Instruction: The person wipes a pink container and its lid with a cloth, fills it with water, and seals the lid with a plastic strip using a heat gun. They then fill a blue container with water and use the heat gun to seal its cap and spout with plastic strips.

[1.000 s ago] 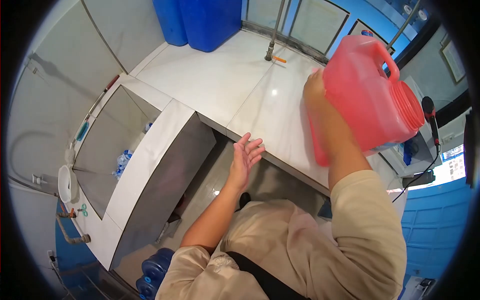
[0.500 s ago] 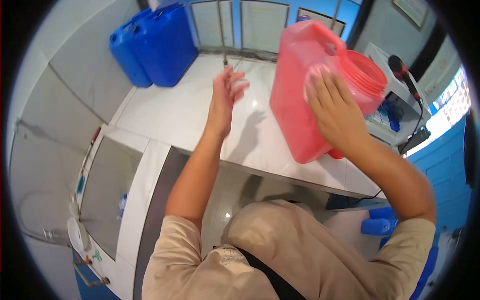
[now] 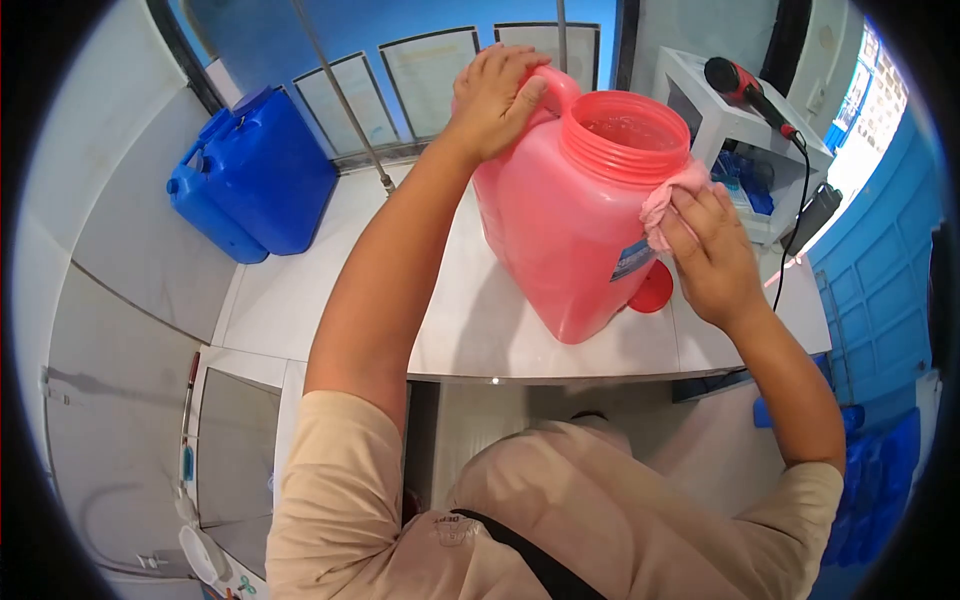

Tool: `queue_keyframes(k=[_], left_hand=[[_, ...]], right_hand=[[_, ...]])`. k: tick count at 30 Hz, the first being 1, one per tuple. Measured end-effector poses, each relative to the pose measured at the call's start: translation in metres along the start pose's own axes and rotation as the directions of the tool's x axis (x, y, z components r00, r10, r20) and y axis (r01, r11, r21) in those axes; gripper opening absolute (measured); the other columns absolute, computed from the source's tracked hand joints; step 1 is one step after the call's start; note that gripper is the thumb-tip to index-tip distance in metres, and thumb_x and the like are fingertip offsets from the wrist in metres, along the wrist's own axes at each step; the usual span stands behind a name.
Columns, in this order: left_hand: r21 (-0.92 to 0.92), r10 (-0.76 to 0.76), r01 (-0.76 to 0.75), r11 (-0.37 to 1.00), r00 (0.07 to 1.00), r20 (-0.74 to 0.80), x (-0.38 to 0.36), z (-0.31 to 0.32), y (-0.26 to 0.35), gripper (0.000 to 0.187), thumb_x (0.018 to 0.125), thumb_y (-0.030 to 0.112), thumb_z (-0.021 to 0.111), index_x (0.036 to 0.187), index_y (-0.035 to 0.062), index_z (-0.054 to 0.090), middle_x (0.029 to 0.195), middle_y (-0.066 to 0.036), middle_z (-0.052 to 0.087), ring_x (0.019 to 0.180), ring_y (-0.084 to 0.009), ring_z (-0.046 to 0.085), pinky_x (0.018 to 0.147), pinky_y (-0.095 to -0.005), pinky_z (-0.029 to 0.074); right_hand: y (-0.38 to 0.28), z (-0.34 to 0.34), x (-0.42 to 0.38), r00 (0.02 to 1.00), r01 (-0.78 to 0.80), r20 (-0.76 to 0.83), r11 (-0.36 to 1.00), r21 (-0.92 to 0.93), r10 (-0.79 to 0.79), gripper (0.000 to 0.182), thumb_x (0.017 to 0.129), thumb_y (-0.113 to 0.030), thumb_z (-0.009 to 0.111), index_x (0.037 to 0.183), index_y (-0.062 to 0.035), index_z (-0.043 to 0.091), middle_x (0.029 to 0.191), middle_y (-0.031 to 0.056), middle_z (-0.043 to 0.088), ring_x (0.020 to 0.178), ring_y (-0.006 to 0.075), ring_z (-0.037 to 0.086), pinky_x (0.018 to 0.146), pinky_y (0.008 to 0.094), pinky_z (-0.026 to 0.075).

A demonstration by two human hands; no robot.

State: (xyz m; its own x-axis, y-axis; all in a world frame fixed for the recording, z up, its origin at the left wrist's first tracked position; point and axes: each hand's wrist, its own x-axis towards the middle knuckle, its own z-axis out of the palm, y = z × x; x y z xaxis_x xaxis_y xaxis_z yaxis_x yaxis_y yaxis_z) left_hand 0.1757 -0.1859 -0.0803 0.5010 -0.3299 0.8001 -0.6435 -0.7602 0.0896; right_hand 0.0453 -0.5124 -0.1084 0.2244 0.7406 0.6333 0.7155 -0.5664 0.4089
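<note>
A large pink plastic jug [image 3: 540,220] stands upright on the white tiled counter, its wide threaded mouth [image 3: 628,135] uncapped. My left hand [image 3: 497,100] grips its top beside the handle [image 3: 562,92], fingers curled over the far side. In my right hand [image 3: 715,255] is a bunched pink cloth [image 3: 675,205], pressed against the jug's right shoulder just below the neck. Under the cloth part of a blue label [image 3: 631,260] shows. A round red cap [image 3: 652,288] lies on the counter at the jug's right base.
Blue jerrycans [image 3: 265,175] stand at the counter's back left. To the right, a white shelf unit [image 3: 700,90] carries a red and black heat gun or dryer [image 3: 740,82] with a hanging cord. A metal rod [image 3: 345,100] rises behind the counter [image 3: 400,330]. A basin recess [image 3: 235,440] is at left.
My left hand has moved from the air onto the jug's top. The jug has turned, showing its label, and my right hand with the cloth has shifted to its right shoulder.
</note>
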Motion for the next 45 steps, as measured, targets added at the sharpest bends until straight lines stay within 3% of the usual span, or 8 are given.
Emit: queue_keyframes(k=[12,16,18,22,30,35,43,45], left_hand=[[-0.477,-0.257,0.248,0.843,0.965,0.047,0.011,0.015,0.005,0.087,0.1,0.075,0.016,0.136,0.0049,0.054,0.15,-0.016,0.041,0.142,-0.0291,0.037,0.118,-0.046,0.032],[-0.501,-0.297,0.249,0.829,0.955,-0.018,0.01,0.021,0.014,0.085,0.103,0.069,0.012,0.131,0.0063,0.062,0.15,-0.019,0.046,0.146,-0.0346,0.034,0.121,-0.0479,0.024],[-0.518,-0.335,0.282,0.807,0.942,-0.01,0.007,0.02,0.017,0.089,0.099,0.075,0.014,0.135,0.0068,0.059,0.152,-0.017,0.043,0.146,-0.0335,0.034,0.122,-0.0476,0.023],[-0.758,-0.523,0.363,0.542,0.852,0.034,0.007,0.028,0.037,0.099,0.087,0.087,0.025,0.145,0.0093,0.047,0.157,-0.016,0.035,0.147,-0.0318,0.033,0.123,-0.0477,0.025],[-0.749,-0.655,0.461,0.476,0.754,0.048,0.022,0.029,0.071,0.111,0.079,0.091,0.039,0.156,0.0119,0.025,0.158,-0.017,0.03,0.147,-0.033,0.032,0.12,-0.0479,0.031],[-0.723,-0.687,0.487,0.49,0.726,0.024,0.025,0.03,0.072,0.113,0.078,0.091,0.04,0.157,0.0126,0.019,0.158,-0.017,0.029,0.147,-0.0333,0.032,0.12,-0.0481,0.032],[-0.722,-0.666,0.435,0.538,0.744,-0.048,0.029,0.032,0.071,0.118,0.077,0.091,0.042,0.16,0.0137,0.01,0.159,-0.017,0.028,0.147,-0.0336,0.032,0.119,-0.0483,0.034],[-0.724,-0.667,0.433,0.537,0.743,-0.051,0.028,0.027,0.066,0.122,0.076,0.092,0.043,0.16,0.0148,0.002,0.158,-0.018,0.028,0.146,-0.0341,0.034,0.118,-0.049,0.035]], right_hand=[[-0.008,0.071,0.009,0.835,0.167,-0.549,0.935,0.313,0.035,0.04,0.09,-0.012,0.063,0.129,-0.0009,0.062,0.133,0.0138,0.059,0.13,0.0407,0.053,0.114,0.0528,0.038],[0.022,0.124,0.015,0.431,0.051,-0.616,0.664,0.746,0.66,0.039,0.103,-0.01,0.05,0.134,0.0141,0.054,0.145,0.0248,0.053,0.137,0.0388,0.049,0.115,0.0449,0.037],[0.061,0.094,0.028,0.759,0.18,0.132,-0.4,0.898,0.637,0.041,0.104,-0.015,0.051,0.136,0.0116,0.054,0.141,0.0192,0.058,0.135,0.0281,0.052,0.114,0.0362,0.038],[0.096,0.196,0.077,0.85,-0.065,0.432,-0.753,0.655,0.303,0.047,0.108,-0.032,0.049,0.137,0.0035,0.058,0.135,0.0114,0.064,0.127,0.0179,0.058,0.108,0.0293,0.042],[0.014,0.257,-0.082,0.749,-0.486,0.626,-0.461,0.742,0.218,0.052,0.11,-0.025,0.038,0.155,0.0003,0.034,0.158,0.0183,0.04,0.147,0.0301,0.037,0.122,0.0377,0.024],[0.071,0.184,-0.005,0.856,-0.057,0.307,-0.513,0.856,0.416,0.046,0.11,-0.02,0.04,0.152,-0.0003,0.041,0.156,0.0148,0.044,0.148,0.0262,0.036,0.122,0.0351,0.025],[0.137,0.273,0.197,0.809,-0.403,0.588,-0.709,0.578,0.019,0.049,0.104,-0.039,0.051,0.138,-0.006,0.061,0.13,0.0082,0.068,0.116,0.0193,0.063,0.103,0.0348,0.047],[0.148,0.245,0.23,0.915,-0.393,0.391,-0.414,0.821,-0.093,0.043,0.103,-0.034,0.055,0.134,-0.0055,0.065,0.123,0.0094,0.069,0.112,0.0172,0.064,0.099,0.0329,0.05]])
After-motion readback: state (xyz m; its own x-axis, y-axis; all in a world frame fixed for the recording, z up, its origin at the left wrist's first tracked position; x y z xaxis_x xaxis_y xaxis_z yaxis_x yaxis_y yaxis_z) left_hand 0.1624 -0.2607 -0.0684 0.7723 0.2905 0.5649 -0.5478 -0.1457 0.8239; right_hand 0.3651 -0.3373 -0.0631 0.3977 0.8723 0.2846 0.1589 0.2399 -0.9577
